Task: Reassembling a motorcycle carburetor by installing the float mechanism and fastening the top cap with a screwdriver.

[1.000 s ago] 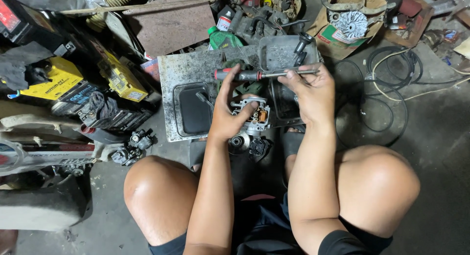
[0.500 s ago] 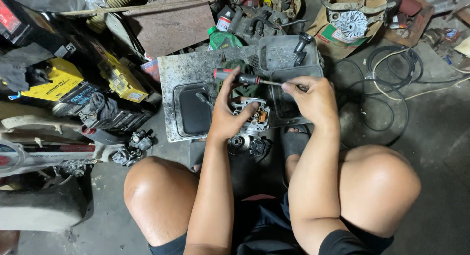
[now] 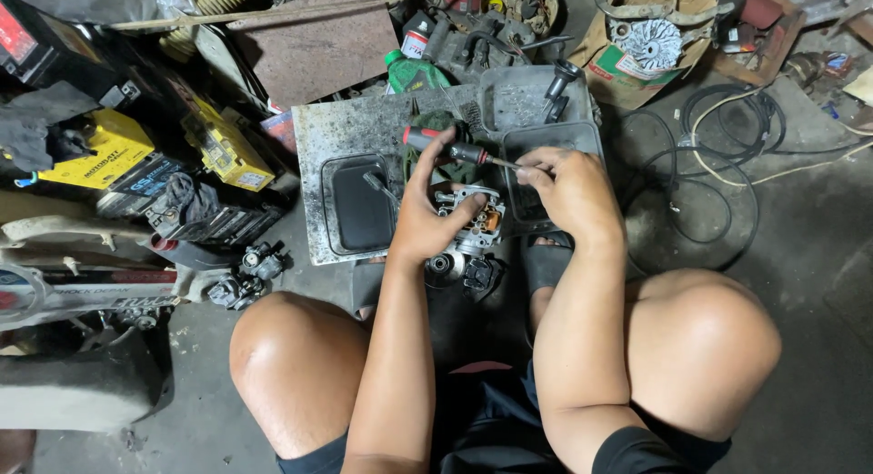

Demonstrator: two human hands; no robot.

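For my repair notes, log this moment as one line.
left hand: holds carburetor | right hand: pinches screwdriver shaft | under: grey tray | posture: squatting

A small metal carburettor body (image 3: pixel 468 233) is held over the near edge of a flat grey metal tray (image 3: pixel 355 137), between the left hand (image 3: pixel 427 215) and right hand (image 3: pixel 564 187). A red-and-black-handled screwdriver (image 3: pixel 455 148) is laid across above it. Coiled black and white cables (image 3: pixel 727 146) are placed to the right.

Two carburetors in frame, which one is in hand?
The carburetor on the grey tray, gripped by the left hand. The other carburetor lies untouched on the floor by the left knee.
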